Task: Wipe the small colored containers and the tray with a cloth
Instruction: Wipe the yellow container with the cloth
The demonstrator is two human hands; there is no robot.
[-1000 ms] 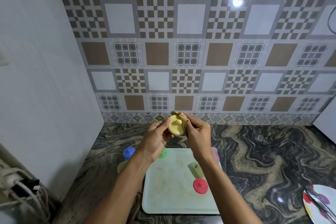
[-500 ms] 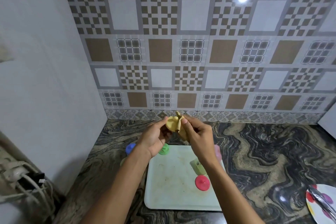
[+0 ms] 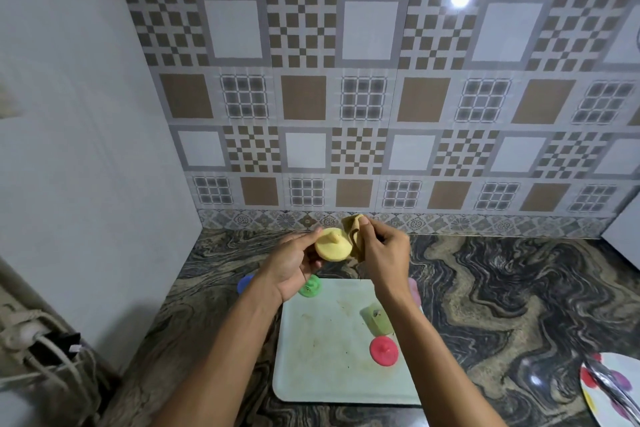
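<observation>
My left hand (image 3: 292, 262) grips a small yellow container (image 3: 332, 246) above the far edge of the pale tray (image 3: 322, 367). My right hand (image 3: 381, 255) pinches a bunched tan cloth (image 3: 355, 229) against the container's right side. On the stained tray lie a light green container (image 3: 377, 317) on its side and a red container (image 3: 382, 350). A green container (image 3: 310, 286) sits at the tray's far left corner, a blue one (image 3: 245, 282) on the counter further left. A pink one (image 3: 412, 289) shows partly behind my right wrist.
The tray lies on a dark marbled counter (image 3: 502, 305) backed by a patterned tile wall. A white wall closes the left side, with a power strip and cables (image 3: 41, 347) low at the left. A spotted plate with a metal utensil (image 3: 611, 388) sits at the right edge.
The cloth has come off the yellow container's face and now sits bunched at its right side, so the container's top shows. Both hands stay raised over the tray's far edge.
</observation>
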